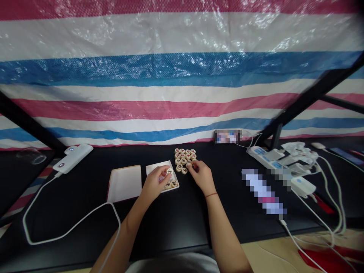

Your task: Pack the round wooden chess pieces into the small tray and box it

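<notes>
Evidently, L hand had a pc pinched over the white tray; R hand was at the block of pcs

Head view: L grip was closed, thumb & fingers on one round pale pc w/ a dark char on its face, held above the tray's R part. At least 2 more pcs, dark chars up, lay in the tray's nr R corner; the hand hid some of the inside, so total count unclear. R grip was nearly closed, fingertips at the block's nr R corner, touching a pc there; couldn't tell if it had hold of it or only pressed on it. Thin band on R wrist.

The block sat just beyond the tray, to its R, in close rows: red chars in the 2 far rows, dark chars nearer. A shallow box half, pale inside, lay open just L of the tray. All of it was on a black surface.

Far L: white device w/ a white cable that looped nr-ward & crossed the L forearm. Far R: power strip w/ plugs & tangled cords. Bkgd: striped sheet, red/white/blue.
</notes>
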The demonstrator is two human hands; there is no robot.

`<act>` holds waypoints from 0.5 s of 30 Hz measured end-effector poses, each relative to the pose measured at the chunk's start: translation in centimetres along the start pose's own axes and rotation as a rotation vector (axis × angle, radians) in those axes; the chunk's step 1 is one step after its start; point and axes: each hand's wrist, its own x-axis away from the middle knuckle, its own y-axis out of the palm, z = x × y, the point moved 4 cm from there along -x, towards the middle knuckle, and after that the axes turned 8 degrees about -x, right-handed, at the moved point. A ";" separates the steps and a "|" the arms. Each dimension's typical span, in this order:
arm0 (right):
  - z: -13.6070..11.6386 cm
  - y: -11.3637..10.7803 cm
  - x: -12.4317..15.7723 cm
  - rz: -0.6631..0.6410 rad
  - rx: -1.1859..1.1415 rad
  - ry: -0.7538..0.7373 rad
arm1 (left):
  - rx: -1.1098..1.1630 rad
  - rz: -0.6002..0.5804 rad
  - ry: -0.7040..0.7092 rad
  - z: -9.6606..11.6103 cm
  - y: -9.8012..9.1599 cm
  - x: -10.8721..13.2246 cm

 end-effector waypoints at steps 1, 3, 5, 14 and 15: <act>-0.2 -0.1 0.0 0.051 -0.012 -0.011 | 0.000 0.000 0.001 0.1 0.0 0.0; -0.3 -0.1 -0.1 0.114 -0.016 -0.005 | 0.001 -0.001 0.002 0.2 -0.1 0.0; -0.2 0.1 -0.3 0.129 -0.004 0.023 | 0.001 -0.007 0.005 0.3 0.0 0.1; 0.8 0.8 -1.2 0.120 0.053 0.086 | 0.008 -0.039 0.009 0.6 0.3 0.1; 0.8 0.9 -1.2 0.116 0.057 0.083 | 0.012 -0.040 0.012 0.6 0.3 0.1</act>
